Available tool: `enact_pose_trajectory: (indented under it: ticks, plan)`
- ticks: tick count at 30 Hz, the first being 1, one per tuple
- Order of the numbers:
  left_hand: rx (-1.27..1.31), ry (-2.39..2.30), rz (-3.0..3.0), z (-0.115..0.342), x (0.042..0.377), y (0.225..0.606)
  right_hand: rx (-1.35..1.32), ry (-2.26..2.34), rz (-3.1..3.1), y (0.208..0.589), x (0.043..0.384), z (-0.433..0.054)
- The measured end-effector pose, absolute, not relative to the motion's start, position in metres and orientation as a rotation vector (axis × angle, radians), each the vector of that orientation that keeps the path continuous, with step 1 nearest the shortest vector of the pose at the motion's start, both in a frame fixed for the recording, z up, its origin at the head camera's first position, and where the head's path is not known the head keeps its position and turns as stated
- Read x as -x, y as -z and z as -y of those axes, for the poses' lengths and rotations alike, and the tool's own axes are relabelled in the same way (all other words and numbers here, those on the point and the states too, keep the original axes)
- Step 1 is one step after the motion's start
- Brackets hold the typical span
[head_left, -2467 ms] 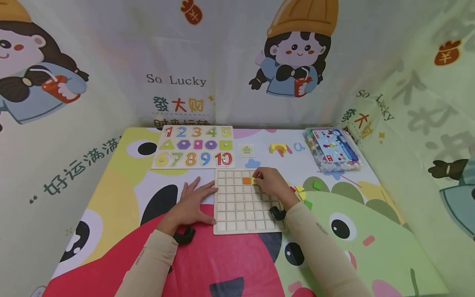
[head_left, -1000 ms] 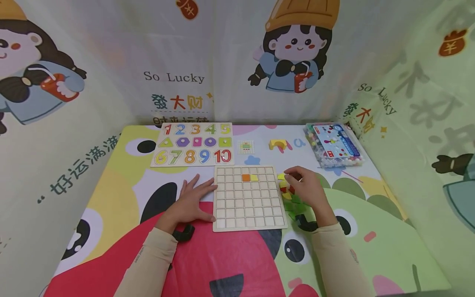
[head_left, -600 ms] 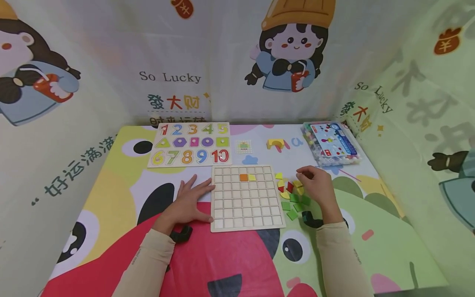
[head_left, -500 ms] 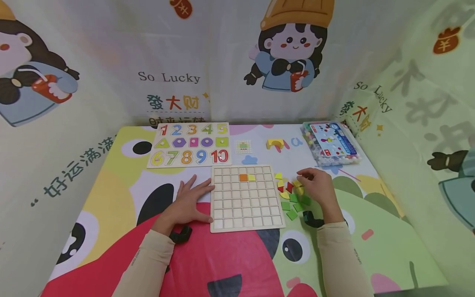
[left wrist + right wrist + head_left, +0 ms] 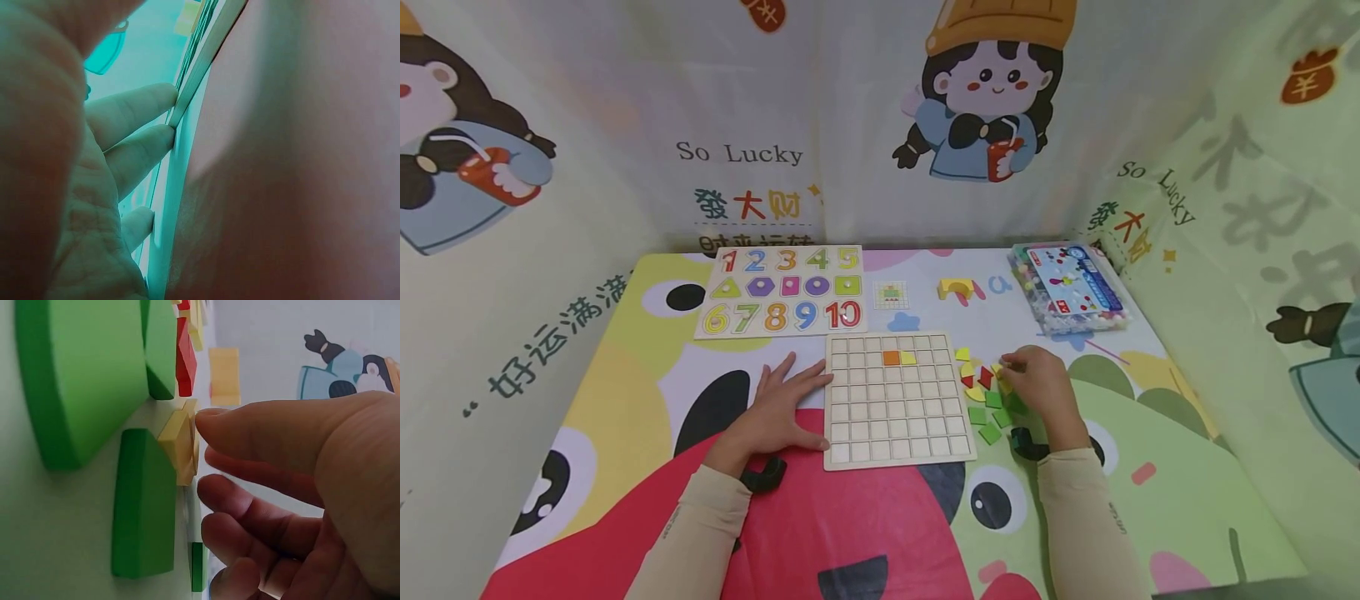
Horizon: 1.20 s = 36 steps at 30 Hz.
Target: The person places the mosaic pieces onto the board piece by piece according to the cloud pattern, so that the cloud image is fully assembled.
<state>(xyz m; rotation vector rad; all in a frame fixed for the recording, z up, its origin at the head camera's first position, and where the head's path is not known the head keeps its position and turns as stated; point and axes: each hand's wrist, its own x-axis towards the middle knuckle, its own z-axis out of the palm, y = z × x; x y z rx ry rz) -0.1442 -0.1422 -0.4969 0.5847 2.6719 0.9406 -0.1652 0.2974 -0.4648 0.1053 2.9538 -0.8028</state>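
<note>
In the head view, a wooden grid board (image 5: 898,410) lies mid-table. An orange square tile (image 5: 891,358) and a yellow tile (image 5: 909,358) sit side by side in its second row. My left hand (image 5: 775,412) is spread along the board's left side, its fingertips against the edge. Right of the board, my right hand (image 5: 1041,387) is low over a loose pile. In the right wrist view its thumb and index fingertips are right at a yellow piece (image 5: 178,444), with a gap showing between them. Green tiles (image 5: 147,506) and a red piece (image 5: 185,359) lie close by.
Behind the board are a number-and-shape puzzle (image 5: 781,292), a small pattern card (image 5: 891,295) and a yellow arch block (image 5: 956,288). A clear box of beads (image 5: 1070,288) stands at the back right. Patterned cloth (image 5: 865,125) hangs around the table.
My right hand has left the yellow tile on the board, moved right to the loose pile and lowered slightly there. My left hand stays at the board's edge.
</note>
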Motion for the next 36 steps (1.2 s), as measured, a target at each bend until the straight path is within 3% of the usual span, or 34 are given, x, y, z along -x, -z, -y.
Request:
enact_pose_trajectory:
  ticks: [16, 30, 36]
  plan:
    - [-0.575, -0.928, -2.667, 0.142, 0.143, 0.497, -0.16, 0.673, -2.93, 0.463, 0.164, -0.286]
    - [-0.571, -0.936, -2.671, 0.142, 0.143, 0.496, -0.208, 0.945, -2.916, 0.463, 0.161, -0.299]
    - [-0.579, -0.924, -2.681, 0.141, 0.144, 0.495, -0.109, 1.072, -2.899, 0.455, 0.16, -0.292]
